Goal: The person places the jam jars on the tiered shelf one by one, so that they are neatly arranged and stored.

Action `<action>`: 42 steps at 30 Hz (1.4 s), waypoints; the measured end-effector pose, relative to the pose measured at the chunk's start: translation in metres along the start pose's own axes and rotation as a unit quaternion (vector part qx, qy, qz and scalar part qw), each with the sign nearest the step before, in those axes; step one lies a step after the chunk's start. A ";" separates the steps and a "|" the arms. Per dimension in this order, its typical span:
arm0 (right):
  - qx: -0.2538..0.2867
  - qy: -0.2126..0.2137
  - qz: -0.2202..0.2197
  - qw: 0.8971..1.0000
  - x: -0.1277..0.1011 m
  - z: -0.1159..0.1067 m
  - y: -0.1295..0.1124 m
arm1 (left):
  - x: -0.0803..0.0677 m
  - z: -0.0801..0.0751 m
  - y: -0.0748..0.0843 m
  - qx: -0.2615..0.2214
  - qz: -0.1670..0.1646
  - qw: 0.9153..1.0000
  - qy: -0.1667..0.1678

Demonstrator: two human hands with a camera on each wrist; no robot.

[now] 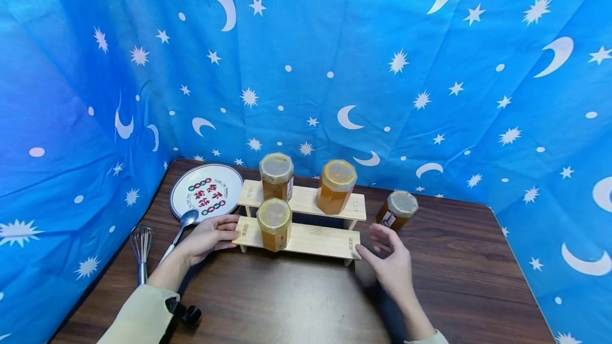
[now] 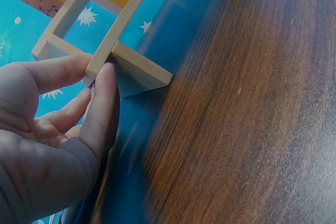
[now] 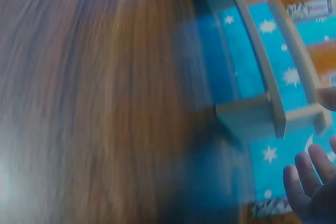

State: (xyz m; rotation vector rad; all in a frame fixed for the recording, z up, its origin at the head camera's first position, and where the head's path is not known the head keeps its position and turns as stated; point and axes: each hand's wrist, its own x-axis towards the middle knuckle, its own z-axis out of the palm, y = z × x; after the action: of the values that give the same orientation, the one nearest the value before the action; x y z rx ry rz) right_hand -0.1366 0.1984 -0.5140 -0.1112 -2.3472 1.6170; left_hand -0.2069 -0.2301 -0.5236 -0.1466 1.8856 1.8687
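Note:
A two-tier wooden stand (image 1: 315, 235) sits on the table with three honey-coloured jars on it. One yellow-lidded jar (image 1: 274, 225) is on the lower front step; a dark-flecked jar (image 1: 277, 177) and an amber jar (image 1: 337, 187) are on the upper step. My left hand (image 1: 210, 238) pinches the left end of the lower step between thumb and fingers, plain in the left wrist view around the board's edge (image 2: 107, 43). At the stand's right end, my right hand (image 1: 389, 261) is spread with fingers apart and nothing in its grasp; its fingers (image 3: 307, 177) lie beyond the step's end.
A fourth jar (image 1: 397, 210) with a pale lid stands on the table right of the stand. On the left are a white plate (image 1: 184, 195) with red characters, a spoon (image 1: 188, 218) leaning on its rim, and a whisk (image 1: 142, 248). Blue star-and-moon cloth (image 1: 306, 57) surrounds the table.

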 end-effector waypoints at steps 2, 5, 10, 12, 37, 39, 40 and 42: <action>-0.006 0.021 0.004 1.000 0.001 -0.006 0.006 | 0.001 -0.001 0.000 0.001 0.000 1.000 0.001; -0.010 0.053 0.011 0.998 0.003 -0.013 0.014 | 0.001 -0.002 0.000 0.002 0.002 1.000 0.000; -0.017 0.106 0.030 0.994 0.007 -0.023 0.024 | 0.002 -0.003 0.000 0.005 0.006 1.000 -0.004; -0.016 0.119 0.041 0.992 0.010 -0.026 0.028 | 0.002 -0.003 0.000 0.005 0.006 1.000 -0.005; -0.035 0.067 0.095 0.993 0.067 -0.038 0.049 | 0.000 -0.002 -0.001 -0.002 0.007 1.000 -0.006; -0.033 0.069 0.092 0.993 0.069 -0.038 0.051 | -0.001 -0.001 -0.001 -0.002 0.009 1.000 -0.007; -0.032 0.069 0.092 0.993 0.069 -0.038 0.051 | -0.001 -0.001 0.000 -0.003 0.009 1.000 -0.005; -0.031 0.068 0.092 0.993 0.071 -0.037 0.052 | -0.002 -0.001 0.000 0.000 0.010 1.000 -0.006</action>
State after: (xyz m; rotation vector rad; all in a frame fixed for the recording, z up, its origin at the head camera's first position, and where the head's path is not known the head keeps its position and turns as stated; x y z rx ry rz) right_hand -0.1992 0.2672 -0.5364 -0.4502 -2.3399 1.5613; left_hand -0.2058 -0.2313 -0.5229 -0.1182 1.8851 1.8792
